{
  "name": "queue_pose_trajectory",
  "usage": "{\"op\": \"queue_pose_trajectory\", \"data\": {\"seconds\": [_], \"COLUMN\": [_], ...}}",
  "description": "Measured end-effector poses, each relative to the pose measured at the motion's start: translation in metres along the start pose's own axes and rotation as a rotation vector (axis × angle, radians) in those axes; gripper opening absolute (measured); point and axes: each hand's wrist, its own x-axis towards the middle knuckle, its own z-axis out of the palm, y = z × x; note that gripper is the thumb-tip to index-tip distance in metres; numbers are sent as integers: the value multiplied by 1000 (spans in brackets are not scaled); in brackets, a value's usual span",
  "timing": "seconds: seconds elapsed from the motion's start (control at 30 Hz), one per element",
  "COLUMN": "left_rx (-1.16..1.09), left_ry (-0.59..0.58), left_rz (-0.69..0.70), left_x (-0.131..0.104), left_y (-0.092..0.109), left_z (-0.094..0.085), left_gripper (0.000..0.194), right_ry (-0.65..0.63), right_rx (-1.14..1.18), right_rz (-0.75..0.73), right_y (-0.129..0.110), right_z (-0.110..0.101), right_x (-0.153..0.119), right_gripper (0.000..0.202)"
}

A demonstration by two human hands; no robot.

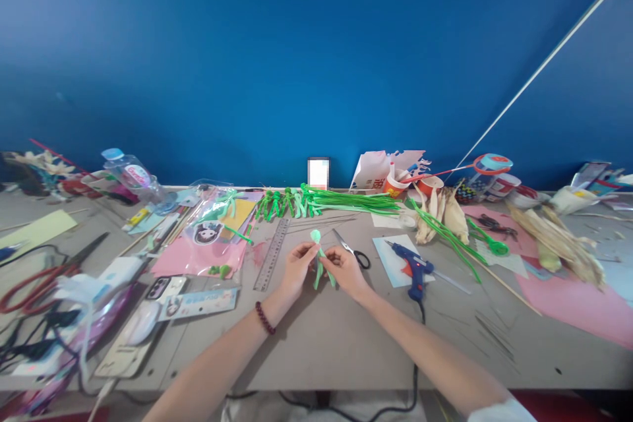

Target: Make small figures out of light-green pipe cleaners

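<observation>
Near the middle of the table, my left hand (299,268) pinches a pale green piece (316,236) with a rounded top. Its fingertips meet those of my right hand (342,266), which are closed on the same piece from the other side. Strips of the green piece hang down between and below the hands. Just right of my right hand lie black-handled scissors (352,249). A metal ruler (271,254) lies left of my left hand. Behind the hands are green bundled pieces (287,203) and long green stems (356,200).
A blue glue gun (418,271) rests on the right, its cable running off the front edge. Further right are dried husks (558,244) and pink paper (573,303). On the left are a plastic bag (208,237), a phone (133,339) and red-handled scissors (44,283).
</observation>
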Motion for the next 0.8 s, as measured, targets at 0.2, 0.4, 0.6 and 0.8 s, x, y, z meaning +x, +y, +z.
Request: {"op": "queue_pose_trajectory", "data": {"seconds": [0.2, 0.4, 0.6, 0.8], "left_rx": [-7, -53, -92, -51], "left_ry": [-28, -40, -28, -16], "left_rz": [7, -22, -69, -42], "left_x": [2, 3, 2, 2], "left_y": [-2, -4, -3, -3], "left_z": [-2, -3, 0, -1], "left_gripper": [25, 24, 24, 25], "right_ry": [-1, -7, -12, -10], "right_rx": [-31, -35, -16, -31], "right_rz": [-4, 18, 23, 32], "right_y": [1, 0, 1, -3], "right_z": [0, 0, 2, 2], "right_x": [-1, -1, 0, -3], "right_gripper": [30, 34, 35, 35]}}
